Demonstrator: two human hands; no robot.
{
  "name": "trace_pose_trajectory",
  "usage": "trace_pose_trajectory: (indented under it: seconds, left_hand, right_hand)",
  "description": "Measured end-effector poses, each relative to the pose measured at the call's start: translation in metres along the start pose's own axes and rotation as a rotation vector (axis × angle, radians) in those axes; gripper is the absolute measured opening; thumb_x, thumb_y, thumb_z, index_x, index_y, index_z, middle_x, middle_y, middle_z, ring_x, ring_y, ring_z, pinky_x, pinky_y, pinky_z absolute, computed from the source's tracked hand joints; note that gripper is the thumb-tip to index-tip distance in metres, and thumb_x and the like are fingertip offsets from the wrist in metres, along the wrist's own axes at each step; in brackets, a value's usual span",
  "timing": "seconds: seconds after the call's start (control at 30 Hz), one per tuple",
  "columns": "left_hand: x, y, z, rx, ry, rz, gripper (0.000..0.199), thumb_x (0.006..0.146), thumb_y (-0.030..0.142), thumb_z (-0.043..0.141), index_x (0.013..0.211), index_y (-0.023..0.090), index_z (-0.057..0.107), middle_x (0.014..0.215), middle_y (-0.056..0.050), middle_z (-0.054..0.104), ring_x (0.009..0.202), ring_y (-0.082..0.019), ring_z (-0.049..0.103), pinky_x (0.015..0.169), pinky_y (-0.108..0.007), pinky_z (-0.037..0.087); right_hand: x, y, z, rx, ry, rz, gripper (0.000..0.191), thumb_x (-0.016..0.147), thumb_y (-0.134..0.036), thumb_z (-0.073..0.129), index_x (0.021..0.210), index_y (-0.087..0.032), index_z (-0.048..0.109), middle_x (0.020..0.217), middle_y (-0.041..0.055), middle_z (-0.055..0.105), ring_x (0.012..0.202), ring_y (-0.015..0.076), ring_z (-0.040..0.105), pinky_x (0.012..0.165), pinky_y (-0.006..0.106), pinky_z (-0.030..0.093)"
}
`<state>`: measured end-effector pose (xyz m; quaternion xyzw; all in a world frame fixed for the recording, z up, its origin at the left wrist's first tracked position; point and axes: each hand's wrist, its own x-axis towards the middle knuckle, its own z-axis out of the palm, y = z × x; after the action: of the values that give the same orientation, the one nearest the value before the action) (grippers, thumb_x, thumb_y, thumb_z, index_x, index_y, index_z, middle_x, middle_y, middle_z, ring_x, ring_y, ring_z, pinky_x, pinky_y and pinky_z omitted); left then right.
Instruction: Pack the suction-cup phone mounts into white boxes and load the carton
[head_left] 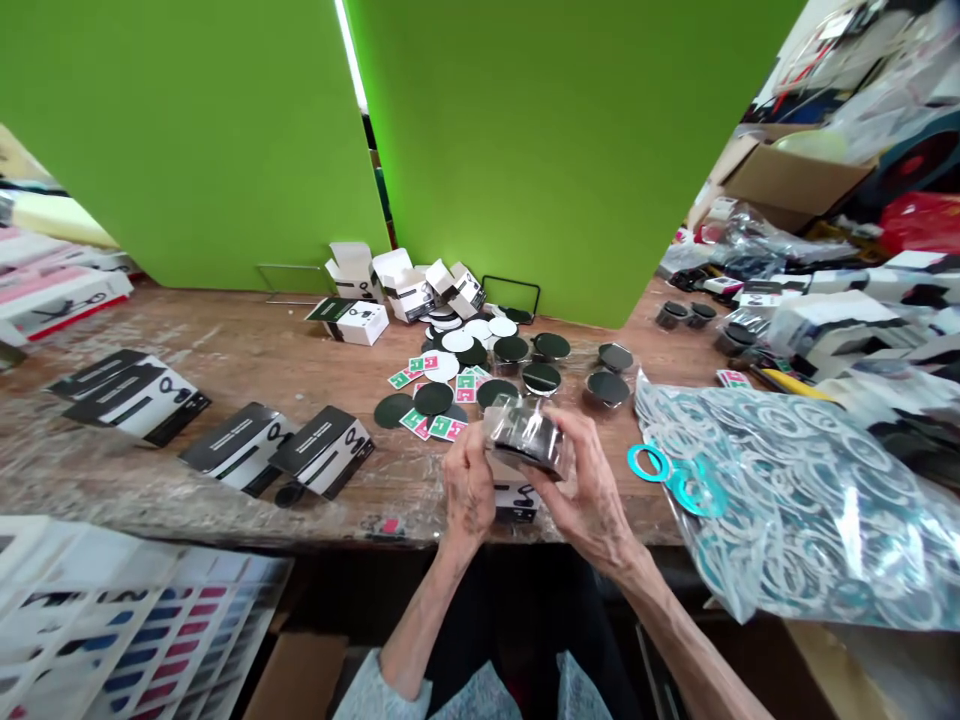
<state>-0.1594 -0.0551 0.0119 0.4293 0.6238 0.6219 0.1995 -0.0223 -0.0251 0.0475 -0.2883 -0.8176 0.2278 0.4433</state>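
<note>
Near the table's front edge, a black round piece in clear plastic wrap [528, 436] is held between my two hands. My left hand [469, 482] is closed, its fingers pinching the wrap on the left side. On the other side, my right hand [591, 488] grips the piece with thumb below and fingers above. Under it lies a black and white box [514, 498], partly hidden by my hands. Just beyond are black discs [433, 398], white discs [441, 366], green and pink cards [445, 428] and several wrapped black round pieces [607, 386].
Black and white boxes [327, 450] lie at left, with opened boxes [405, 286] at the back by the green panels [525, 150]. To the right sit a clear bag of rings [810, 490] and loose turquoise rings [649, 462]. Printed sheets [135, 620] lie below the table edge.
</note>
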Motion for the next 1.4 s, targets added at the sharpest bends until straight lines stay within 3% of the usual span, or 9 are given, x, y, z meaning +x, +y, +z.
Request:
trace_pose_trajectory:
  seconds: [0.23, 0.33, 0.6, 0.77, 0.9, 1.03, 1.13, 1.27, 1.4]
  left_hand:
    - [-0.004, -0.008, -0.002, -0.093, 0.044, -0.051, 0.039, 0.095, 0.036, 0.031, 0.104, 0.018, 0.065, 0.103, -0.006, 0.067, 0.097, -0.019, 0.059, 0.086, -0.028, 0.044]
    - [-0.011, -0.015, -0.001, -0.114, 0.067, -0.014, 0.039, 0.096, 0.036, 0.031, 0.105, 0.018, 0.064, 0.109, -0.007, 0.065, 0.104, -0.020, 0.058, 0.090, -0.029, 0.043]
    - [-0.021, -0.023, -0.001, -0.152, 0.073, -0.066, 0.034, 0.095, 0.039, 0.034, 0.102, 0.019, 0.061, 0.100, -0.006, 0.064, 0.091, -0.019, 0.058, 0.083, -0.030, 0.045]
    - [-0.025, -0.025, -0.002, -0.140, 0.030, -0.063, 0.034, 0.095, 0.039, 0.033, 0.101, 0.019, 0.059, 0.095, -0.006, 0.062, 0.090, -0.019, 0.057, 0.082, -0.031, 0.045]
    - [-0.036, -0.034, -0.006, -0.147, 0.041, 0.116, 0.042, 0.092, 0.039, 0.046, 0.130, 0.021, 0.043, 0.120, -0.012, 0.053, 0.108, -0.022, 0.054, 0.095, -0.037, 0.045]
    - [-0.049, -0.044, -0.010, 0.022, 0.086, 0.395, 0.050, 0.084, 0.024, 0.062, 0.131, 0.024, 0.042, 0.125, -0.012, 0.047, 0.117, -0.024, 0.050, 0.099, -0.042, 0.044]
    - [-0.052, -0.043, -0.014, 0.181, 0.040, 0.475, 0.034, 0.087, 0.018, 0.058, 0.120, 0.025, 0.053, 0.126, -0.010, 0.047, 0.119, -0.023, 0.048, 0.100, -0.040, 0.043]
    - [-0.043, -0.033, -0.024, 0.135, -0.070, 0.352, 0.023, 0.090, 0.018, 0.051, 0.112, 0.024, 0.057, 0.121, -0.008, 0.048, 0.114, -0.020, 0.052, 0.098, -0.038, 0.045]
    - [-0.028, -0.026, -0.043, -0.014, -0.245, 0.198, 0.041, 0.088, 0.023, 0.055, 0.127, 0.027, 0.044, 0.116, -0.007, 0.051, 0.107, -0.019, 0.055, 0.096, -0.037, 0.046]
  right_hand:
    - [0.023, 0.002, -0.020, -0.331, -0.547, -0.206, 0.047, 0.088, -0.011, 0.049, 0.133, -0.024, 0.042, 0.124, 0.0107, 0.056, 0.117, 0.0274, 0.051, 0.098, 0.050, 0.040]
    - [0.026, -0.003, -0.018, -0.380, -0.642, -0.230, 0.056, 0.086, -0.008, 0.049, 0.139, -0.022, 0.036, 0.126, 0.0116, 0.056, 0.119, 0.0277, 0.051, 0.100, 0.053, 0.039]
    - [-0.026, -0.002, -0.003, -0.416, -0.268, -0.305, 0.047, 0.088, -0.011, 0.053, 0.132, -0.025, 0.042, 0.138, 0.0130, 0.051, 0.135, 0.0284, 0.039, 0.112, 0.064, 0.023]
    - [-0.048, -0.001, 0.009, -0.410, -0.275, -0.308, 0.051, 0.090, -0.011, 0.050, 0.139, -0.020, 0.039, 0.133, 0.0119, 0.058, 0.136, 0.0286, 0.040, 0.113, 0.067, 0.019]
    - [-0.054, 0.002, 0.003, -0.309, -0.257, -0.259, 0.052, 0.090, -0.008, 0.044, 0.140, -0.022, 0.040, 0.139, 0.0123, 0.050, 0.140, 0.0283, 0.033, 0.114, 0.063, 0.022]
    - [-0.057, 0.013, 0.000, -0.001, -0.068, 0.146, 0.045, 0.097, -0.017, 0.035, 0.141, -0.026, 0.036, 0.147, 0.0091, 0.039, 0.137, 0.0233, 0.037, 0.111, 0.049, 0.037]
    - [-0.051, 0.020, 0.008, 0.329, -0.123, 0.456, 0.037, 0.097, -0.033, 0.041, 0.134, -0.025, 0.039, 0.136, 0.0082, 0.051, 0.126, 0.0215, 0.050, 0.107, 0.042, 0.042]
    - [-0.041, 0.026, 0.019, 0.589, -0.178, 0.511, 0.040, 0.095, -0.033, 0.046, 0.132, -0.027, 0.033, 0.129, 0.0069, 0.054, 0.121, 0.0190, 0.054, 0.104, 0.037, 0.044]
    - [-0.041, 0.030, 0.014, 0.454, -0.197, 0.359, 0.039, 0.097, -0.027, 0.041, 0.135, -0.030, 0.033, 0.134, 0.0070, 0.049, 0.126, 0.0188, 0.049, 0.107, 0.040, 0.041]
